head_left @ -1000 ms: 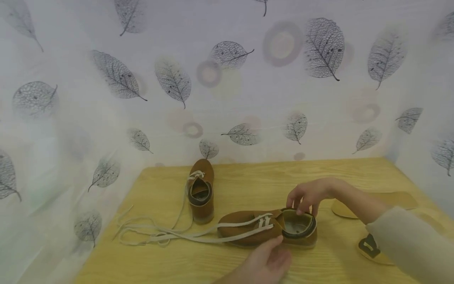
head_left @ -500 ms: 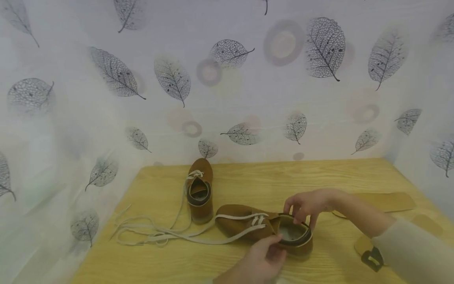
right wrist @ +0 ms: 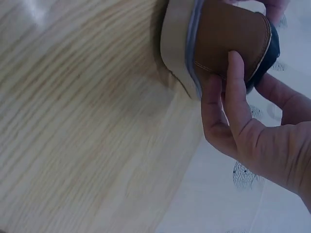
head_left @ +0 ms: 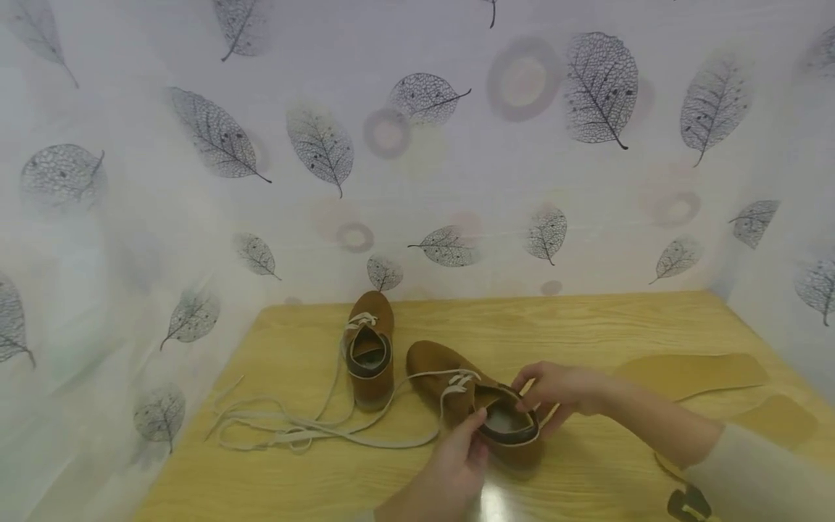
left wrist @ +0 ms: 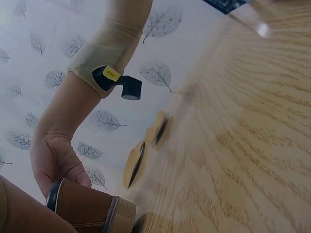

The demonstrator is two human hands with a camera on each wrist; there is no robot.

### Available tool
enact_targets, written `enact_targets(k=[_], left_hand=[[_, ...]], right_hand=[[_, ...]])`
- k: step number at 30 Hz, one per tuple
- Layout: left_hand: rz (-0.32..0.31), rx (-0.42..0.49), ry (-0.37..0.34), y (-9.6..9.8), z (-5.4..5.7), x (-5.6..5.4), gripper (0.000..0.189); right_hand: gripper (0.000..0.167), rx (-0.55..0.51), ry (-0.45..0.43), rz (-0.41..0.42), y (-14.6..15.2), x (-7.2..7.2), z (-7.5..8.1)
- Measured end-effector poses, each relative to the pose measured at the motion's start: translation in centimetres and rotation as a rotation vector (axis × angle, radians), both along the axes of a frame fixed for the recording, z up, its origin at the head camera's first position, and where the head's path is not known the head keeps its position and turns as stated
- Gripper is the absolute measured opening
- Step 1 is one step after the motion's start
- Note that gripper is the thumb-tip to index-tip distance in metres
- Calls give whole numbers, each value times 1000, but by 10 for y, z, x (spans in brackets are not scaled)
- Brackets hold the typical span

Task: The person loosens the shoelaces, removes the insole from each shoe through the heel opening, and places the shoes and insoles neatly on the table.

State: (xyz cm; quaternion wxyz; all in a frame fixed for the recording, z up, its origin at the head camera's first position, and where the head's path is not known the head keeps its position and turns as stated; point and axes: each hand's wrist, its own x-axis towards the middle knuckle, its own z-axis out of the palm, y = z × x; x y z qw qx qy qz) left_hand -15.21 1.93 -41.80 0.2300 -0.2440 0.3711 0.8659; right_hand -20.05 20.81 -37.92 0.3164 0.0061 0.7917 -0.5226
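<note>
Both hands hold a brown leather lace-up shoe (head_left: 433, 373) by its heel end, toe pointing to the far left. In the head view my left hand (head_left: 446, 464) grips the near side of the collar, thumb at the opening's edge. Across from it, my right hand (head_left: 567, 391) pinches the other side of the collar. The right wrist view shows the right hand (right wrist: 272, 141) with its thumb at the dark padded rim and fingers on the outer heel leather. A second brown shoe (head_left: 372, 384) stands upright to the left, toe toward the wall.
Long pale laces (head_left: 293, 431) trail from the shoes across the table's left. Flat tan insole-shaped pieces (head_left: 704, 371) lie at the right, partly behind the right forearm. A leaf-patterned curtain (head_left: 457, 167) surrounds the wooden table (head_left: 313, 486).
The held shoe has turned, its toe swinging toward the back and its heel coming nearer and left. Both hands have moved left with it. The second shoe has stayed put.
</note>
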Motion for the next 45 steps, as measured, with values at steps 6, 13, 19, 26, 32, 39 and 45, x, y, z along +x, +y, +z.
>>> enact_targets(k=[6,13,19,26,32,39,45], left_hand=[[58,-108,102,-3,4,-9,84],[120,-172,125,-14,0,-30,79],[179,-122,150,-25,-2,-46,69],[121,-129,232,-34,-7,-60,62],[136,-162,255,-39,-7,-70,63],[210,-251,229,-42,-6,-84,59],[319,-326,232,-36,-8,-95,53]], right_hand=[[45,-75,1,-105,-17,5,-6],[50,-192,5,-190,-36,3,-14],[52,-287,9,-293,-51,2,-19],[54,-364,48,-328,-62,-4,-23],[53,-385,38,-364,-70,-13,-25],[51,-385,26,-421,-80,-26,-23],[53,-437,14,-420,-83,-37,-25]])
